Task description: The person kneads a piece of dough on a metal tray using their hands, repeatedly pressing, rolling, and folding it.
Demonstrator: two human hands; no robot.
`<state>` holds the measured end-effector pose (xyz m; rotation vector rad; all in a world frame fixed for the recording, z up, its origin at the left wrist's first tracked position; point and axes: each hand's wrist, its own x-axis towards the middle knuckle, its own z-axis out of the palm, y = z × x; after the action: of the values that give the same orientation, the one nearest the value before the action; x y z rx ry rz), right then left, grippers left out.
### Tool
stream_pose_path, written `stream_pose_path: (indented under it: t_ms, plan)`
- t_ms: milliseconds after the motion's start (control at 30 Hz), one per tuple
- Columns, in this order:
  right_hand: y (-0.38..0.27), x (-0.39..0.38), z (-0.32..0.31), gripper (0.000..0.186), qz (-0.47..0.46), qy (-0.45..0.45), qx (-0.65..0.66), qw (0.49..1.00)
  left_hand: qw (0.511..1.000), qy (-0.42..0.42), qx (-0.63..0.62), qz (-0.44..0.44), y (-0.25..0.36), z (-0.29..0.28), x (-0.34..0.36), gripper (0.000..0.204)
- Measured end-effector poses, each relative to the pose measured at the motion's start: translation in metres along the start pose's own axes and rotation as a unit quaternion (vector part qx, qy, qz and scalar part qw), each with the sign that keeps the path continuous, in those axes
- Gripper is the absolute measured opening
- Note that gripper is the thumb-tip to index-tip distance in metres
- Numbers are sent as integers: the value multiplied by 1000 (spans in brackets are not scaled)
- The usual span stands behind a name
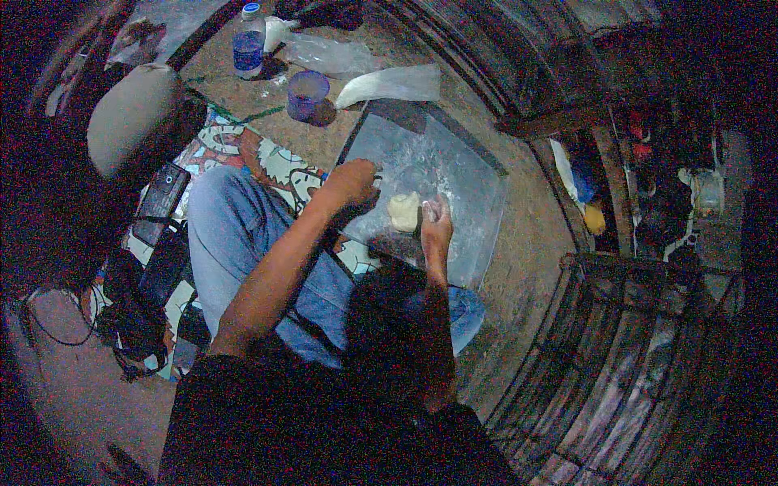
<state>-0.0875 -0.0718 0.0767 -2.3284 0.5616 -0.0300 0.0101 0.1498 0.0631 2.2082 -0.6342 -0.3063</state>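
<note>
A pale lump of dough [403, 212] lies on a grey, flour-dusted board [470, 174] in front of my crossed legs. My left hand [353, 185] is over the board's left side, a little apart from the dough. Its fingers are curled closed, with a whitish spot at the knuckles; whatever may be inside is hidden. Close against the dough's right side is my right hand [438, 228], its floured fingertips curled in. I cannot make out whether anything is between them. White flour is smeared over the board beyond the dough.
Past the board stand a purple cup [308, 95], a blue-capped bottle [250, 44] and a plastic bag of white powder [393, 85]. At left are a phone [166, 190] and another person's pale-capped head [134, 117]. A slatted wooden structure [600, 364] borders the right.
</note>
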Motion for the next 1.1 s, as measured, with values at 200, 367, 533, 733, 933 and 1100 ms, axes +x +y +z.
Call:
stream_pose_path:
  t_ms: [200,367,533,733,933,1100]
  plan:
    - [42,50,64,77,39,55,-221,973,988,6,146,51,-5,25,2,34]
    - [4,55,85,80,73,60,-306,947,980,-84,176,-27,-6,53,-8,52]
    - [-21,93,64,74,62,93,-271,956,972,-40,230,-11,-9,66,-14,58]
    - [-13,171,48,71,-22,105,-302,947,962,18,272,28,-15,73,-14,45]
    - [7,148,67,72,29,92,-357,929,956,-38,290,3,-9,71,-11,52]
    - [44,59,79,61,-131,100,-346,923,965,-34,260,11,-6,64,-13,60]
